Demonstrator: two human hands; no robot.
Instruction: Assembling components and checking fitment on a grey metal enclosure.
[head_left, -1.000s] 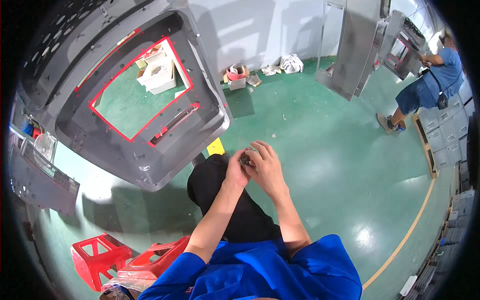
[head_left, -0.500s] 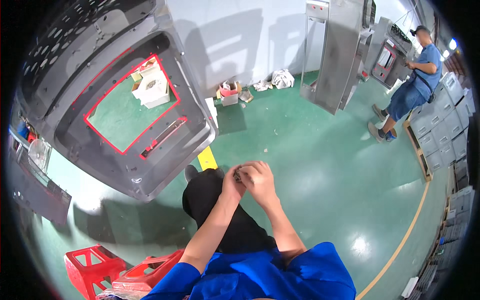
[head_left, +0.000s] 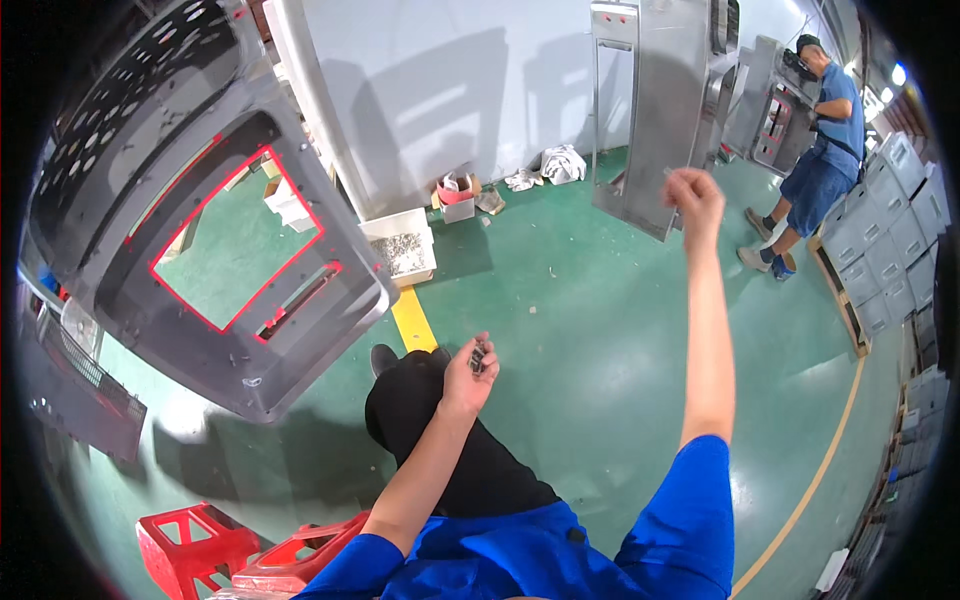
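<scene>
My left hand is held over my dark trousers, fingers curled around several small dark metal pieces. Their exact kind is too small to tell. My right hand is lifted far out with the arm stretched forward, its fingertips pinched together. Whatever sits between those fingertips is too small to make out. Behind the right hand stands a tall grey metal frame; I cannot tell whether the hand touches it. To the left hangs a large dark grey moulded panel with a red-edged opening, apart from both hands.
A white box of small parts rests on the green floor beside the panel. Red plastic stools stand at lower left. A co-worker stands at the far right by stacked grey parts on a pallet. White cloths lie along the wall.
My right hand has left my left hand and risen up and to the right. The left hand now shows its metal pieces. The panel sits further left in view, uncovering the white box.
</scene>
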